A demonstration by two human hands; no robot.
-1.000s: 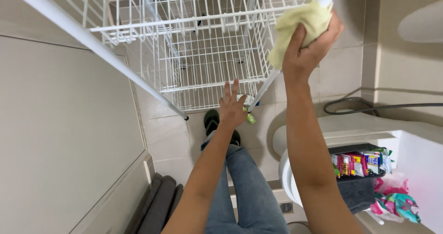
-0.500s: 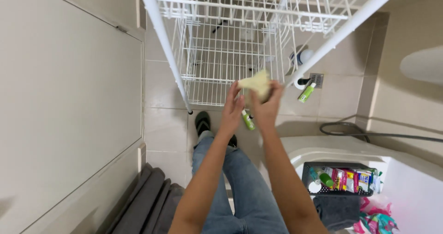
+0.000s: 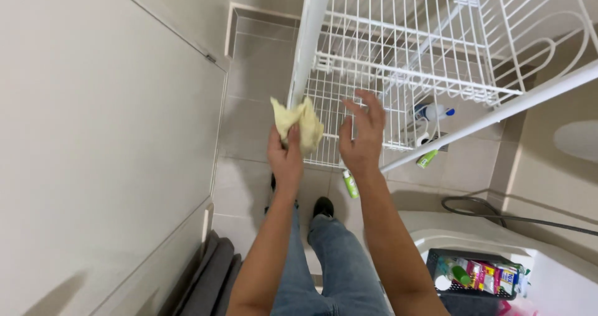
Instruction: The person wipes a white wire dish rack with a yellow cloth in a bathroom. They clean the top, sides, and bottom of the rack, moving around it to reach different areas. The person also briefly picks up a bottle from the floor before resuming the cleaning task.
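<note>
The left hand (image 3: pixel 285 157) grips a crumpled yellow cloth (image 3: pixel 299 124), which bunches up above its fingers and lies against, or perhaps just in front of, the white post (image 3: pixel 309 36) of the wire rack (image 3: pixel 430 48). That post runs up and away from the hand, so the left is the nearer one. The right hand (image 3: pixel 361 138) hangs open just beside the cloth, fingers spread, holding nothing, before the rack's wire shelf.

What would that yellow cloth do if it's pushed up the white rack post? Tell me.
The yellow cloth, bunched in the left hand, looks floppy: it crumples and folds rather than holding shape. It is probably light, since a few fingers pinch it. Against the white rack post it would likely mould and slide, not roll.
</note>
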